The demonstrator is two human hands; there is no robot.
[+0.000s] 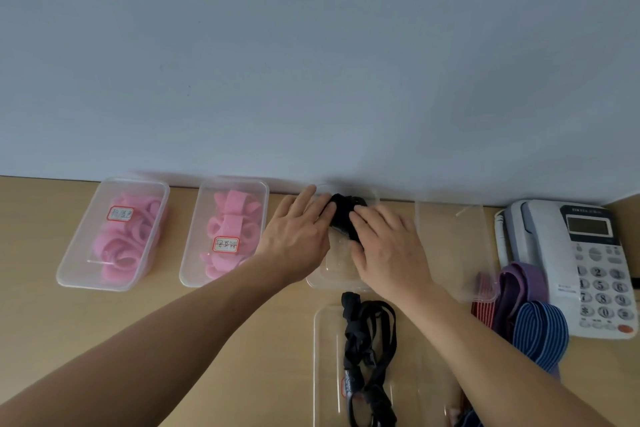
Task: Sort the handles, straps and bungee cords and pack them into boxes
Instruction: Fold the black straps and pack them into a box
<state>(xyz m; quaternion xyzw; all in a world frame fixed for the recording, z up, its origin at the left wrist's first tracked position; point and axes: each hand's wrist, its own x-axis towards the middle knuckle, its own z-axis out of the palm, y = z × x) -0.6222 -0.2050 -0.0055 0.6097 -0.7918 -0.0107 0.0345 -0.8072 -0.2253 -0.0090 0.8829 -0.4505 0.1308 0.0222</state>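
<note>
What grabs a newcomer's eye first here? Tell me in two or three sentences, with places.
Both hands meet at the back centre of the desk: the left hand and right hand press a black bundle into a clear box against the wall. To the left, two lidded boxes are packed with pink straps. At the right edge sits a white telephone, with striped straps piled beside it.

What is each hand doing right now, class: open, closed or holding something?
Left hand: open, straight fingers pressing the black strap bundle in the clear box.
Right hand: on the same bundle; grip cannot be told.
</note>
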